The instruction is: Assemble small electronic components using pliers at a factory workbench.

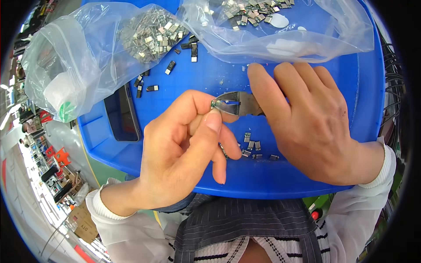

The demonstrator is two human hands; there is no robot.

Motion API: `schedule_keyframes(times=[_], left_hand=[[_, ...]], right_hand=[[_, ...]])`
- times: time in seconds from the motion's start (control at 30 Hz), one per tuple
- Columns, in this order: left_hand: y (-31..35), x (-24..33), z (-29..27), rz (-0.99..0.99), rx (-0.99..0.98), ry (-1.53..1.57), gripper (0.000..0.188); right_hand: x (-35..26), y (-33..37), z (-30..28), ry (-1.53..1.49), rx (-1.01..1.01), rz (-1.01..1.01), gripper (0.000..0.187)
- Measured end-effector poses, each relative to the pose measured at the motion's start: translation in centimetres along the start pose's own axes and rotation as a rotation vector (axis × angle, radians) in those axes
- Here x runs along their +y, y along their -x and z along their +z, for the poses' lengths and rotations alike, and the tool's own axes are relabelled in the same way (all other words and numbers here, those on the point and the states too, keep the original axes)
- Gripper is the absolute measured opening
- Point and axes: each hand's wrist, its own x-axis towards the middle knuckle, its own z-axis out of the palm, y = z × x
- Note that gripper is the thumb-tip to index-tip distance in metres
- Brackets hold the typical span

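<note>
Between thumb and forefinger, my left hand (186, 138) pinches a tiny green circuit board (214, 104). Its other fingers curl below. My right hand (307, 118) is closed around a pair of metal nippers (232, 104), whose handles are hidden under the palm. The nippers' jaws point left and meet the small board at my left fingertips; whether they bite into it I cannot make out. Just below the tool, several small silver-ended boards (251, 144) lie loose on the blue tray (263, 182).
A clear zip bag (83, 48) full of small metal connector boards (153, 35) lies at the far left. Another open bag (285, 44) with similar pieces (254, 12) spreads at the back. Black-cased pieces (170, 67) are scattered between them. A dark phone (122, 115) rests at the tray's left.
</note>
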Motion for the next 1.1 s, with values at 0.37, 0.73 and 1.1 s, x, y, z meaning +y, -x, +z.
schedule_keyframes(times=[0.37,0.73,1.1], left_hand=[[0.09,-0.59,0.13,0.126,0.016,-0.117,0.020],[0.34,-0.35,0.21,0.130,0.021,-0.213,0.018],[0.10,0.18,0.09,0.034,0.012,-0.065,0.020]], right_hand=[[-0.26,0.14,0.61,-0.007,0.031,0.000,0.028],[-0.38,0.44,0.18,-0.014,-0.029,0.003,0.024],[0.10,0.25,0.09,-0.139,-0.024,-0.001,0.025]])
